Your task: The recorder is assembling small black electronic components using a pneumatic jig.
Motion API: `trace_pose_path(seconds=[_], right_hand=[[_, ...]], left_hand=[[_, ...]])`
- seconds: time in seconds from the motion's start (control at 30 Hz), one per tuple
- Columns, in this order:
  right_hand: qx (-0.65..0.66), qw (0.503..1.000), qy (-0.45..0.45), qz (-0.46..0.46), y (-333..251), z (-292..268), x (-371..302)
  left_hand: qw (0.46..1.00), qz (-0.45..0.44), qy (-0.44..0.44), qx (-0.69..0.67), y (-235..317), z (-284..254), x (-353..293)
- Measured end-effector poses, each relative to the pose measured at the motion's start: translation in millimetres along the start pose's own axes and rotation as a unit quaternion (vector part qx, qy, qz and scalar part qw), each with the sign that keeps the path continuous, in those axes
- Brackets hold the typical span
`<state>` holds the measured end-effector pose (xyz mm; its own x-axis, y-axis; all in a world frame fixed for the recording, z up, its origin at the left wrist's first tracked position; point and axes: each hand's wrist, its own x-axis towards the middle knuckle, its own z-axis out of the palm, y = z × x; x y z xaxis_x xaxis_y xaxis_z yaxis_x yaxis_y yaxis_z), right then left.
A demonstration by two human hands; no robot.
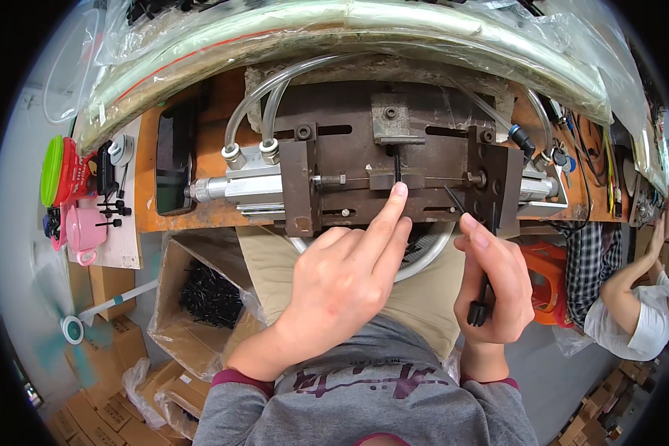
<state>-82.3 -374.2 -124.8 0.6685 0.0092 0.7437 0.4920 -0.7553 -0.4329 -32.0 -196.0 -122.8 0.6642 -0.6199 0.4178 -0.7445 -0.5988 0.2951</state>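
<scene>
My left hand (346,271) reaches to the middle of a dark metal clamping jig (349,167). Its index fingertip rests against a thin black rod (397,165) standing in the small centre block (416,181). The other fingers are partly bent and grip nothing I can see. At the jig's right end, my right hand (498,279) is closed around a black plastic stem (477,312) with a flanged, pronged end low by the palm. A slim black tip (454,198) pokes out past the thumb; whether it belongs to the same stem is hidden.
Air cylinders (254,186) with clear hoses flank the jig. A plastic-wrapped roll (349,26) arches behind. A phone (175,160) lies left, near a pink cup (84,229). Below, a carton (201,297) holds many black pieces. Another person (632,312) sits right beside an orange stool (546,279).
</scene>
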Motion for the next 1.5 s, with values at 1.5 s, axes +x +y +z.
trace_pose_path(seconds=[1.5], right_hand=[[0.16, 0.982, -0.027, 0.1, -1.1, -11.7, -9.5]], left_hand=[[0.994, -0.074, -0.008, -0.075, 3.1, 0.1, 2.0]])
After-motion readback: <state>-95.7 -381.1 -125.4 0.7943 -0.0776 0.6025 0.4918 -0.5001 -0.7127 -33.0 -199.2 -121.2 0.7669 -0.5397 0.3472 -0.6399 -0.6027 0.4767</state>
